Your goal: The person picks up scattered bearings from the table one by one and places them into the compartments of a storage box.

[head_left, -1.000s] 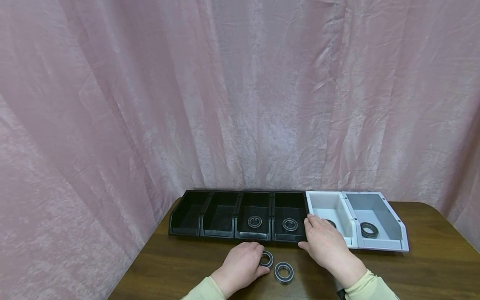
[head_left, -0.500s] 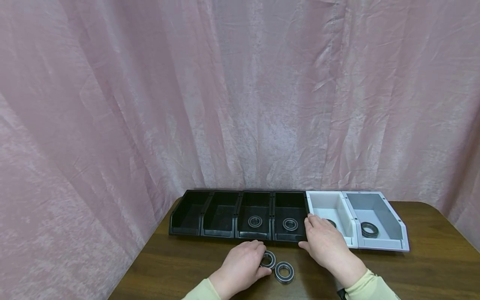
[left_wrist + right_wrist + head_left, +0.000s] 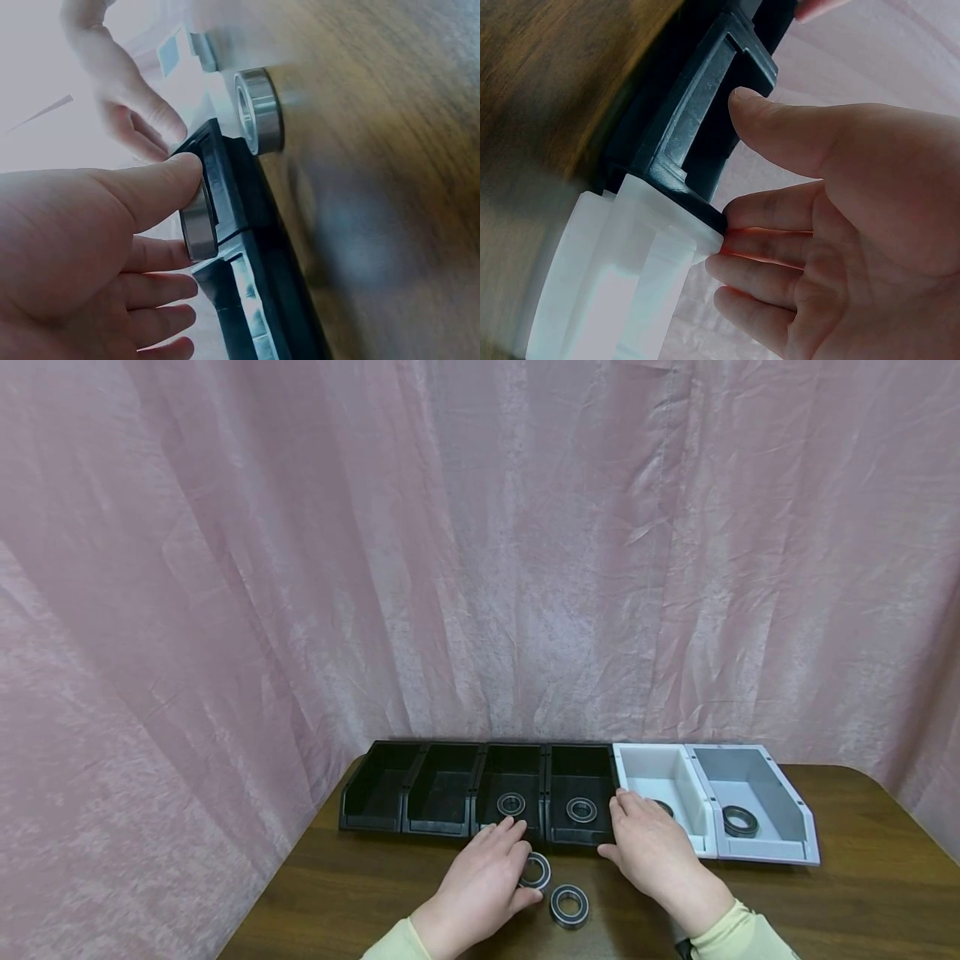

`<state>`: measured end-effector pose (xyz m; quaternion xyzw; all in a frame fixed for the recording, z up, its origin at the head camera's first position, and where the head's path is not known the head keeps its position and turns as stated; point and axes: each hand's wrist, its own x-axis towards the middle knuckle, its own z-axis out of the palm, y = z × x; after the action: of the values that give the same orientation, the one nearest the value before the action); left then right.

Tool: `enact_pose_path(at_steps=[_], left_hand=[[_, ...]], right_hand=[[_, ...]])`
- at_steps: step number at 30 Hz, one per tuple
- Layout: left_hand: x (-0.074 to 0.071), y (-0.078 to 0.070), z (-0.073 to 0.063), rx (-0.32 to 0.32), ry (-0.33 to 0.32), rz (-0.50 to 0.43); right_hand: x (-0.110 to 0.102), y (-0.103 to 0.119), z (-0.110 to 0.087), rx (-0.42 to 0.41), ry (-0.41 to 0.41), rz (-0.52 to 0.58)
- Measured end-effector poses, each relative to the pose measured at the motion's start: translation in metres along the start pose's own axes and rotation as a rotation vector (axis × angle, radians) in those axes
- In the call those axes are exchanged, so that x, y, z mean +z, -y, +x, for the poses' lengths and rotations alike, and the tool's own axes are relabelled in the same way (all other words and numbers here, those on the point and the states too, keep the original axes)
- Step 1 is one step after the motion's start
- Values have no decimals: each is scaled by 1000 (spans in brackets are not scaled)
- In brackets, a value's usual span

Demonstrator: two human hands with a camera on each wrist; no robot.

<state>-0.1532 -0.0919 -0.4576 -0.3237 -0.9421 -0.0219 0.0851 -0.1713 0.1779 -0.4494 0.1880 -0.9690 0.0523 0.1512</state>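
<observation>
My left hand (image 3: 482,885) pinches a ball bearing (image 3: 536,870) between thumb and forefinger, in front of the third black bin from the left. In the left wrist view this bearing (image 3: 198,229) stands edge-on under the thumb, clear of the wood, with the other fingers stretched out. A second bearing (image 3: 569,907) lies flat on the table just right of that hand. My right hand (image 3: 651,843), holding nothing, rests its straight fingertips at the wall between the rightmost black bin (image 3: 581,764) and the white bin (image 3: 652,760); the right wrist view shows them at that corner.
Black bins (image 3: 442,785) stand in a joined row with the white bin and a grey bin (image 3: 757,777) on a wooden table (image 3: 862,827). Single bearings lie in the two right black bins, the white and the grey. A pink curtain (image 3: 480,568) hangs behind.
My left hand has raised the bearing it pinches off the table, shifting slightly toward the bins as its fingers straightened forward. The right hand has stayed in place.
</observation>
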Motion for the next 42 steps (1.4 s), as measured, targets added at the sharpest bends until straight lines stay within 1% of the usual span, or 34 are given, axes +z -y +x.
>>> enact_pose_path(at_steps=[3,7,12,17,28,34,42], left_hand=[[-2,1,0,8,-24,11],[-5,5,1,22,-80,38],[-11,9,2,17,-126,63],[-17,13,3,1,-143,77],[-26,20,5,-22,-157,85],[-32,25,5,-33,-184,80],[-36,33,6,-65,-188,65]], right_hand=[[-1,0,0,2,5,3],[-1,1,0,4,8,5],[-1,0,0,9,21,9],[0,0,0,12,31,9],[1,-1,0,1,13,1],[0,-1,1,6,23,6],[1,0,0,9,22,8]])
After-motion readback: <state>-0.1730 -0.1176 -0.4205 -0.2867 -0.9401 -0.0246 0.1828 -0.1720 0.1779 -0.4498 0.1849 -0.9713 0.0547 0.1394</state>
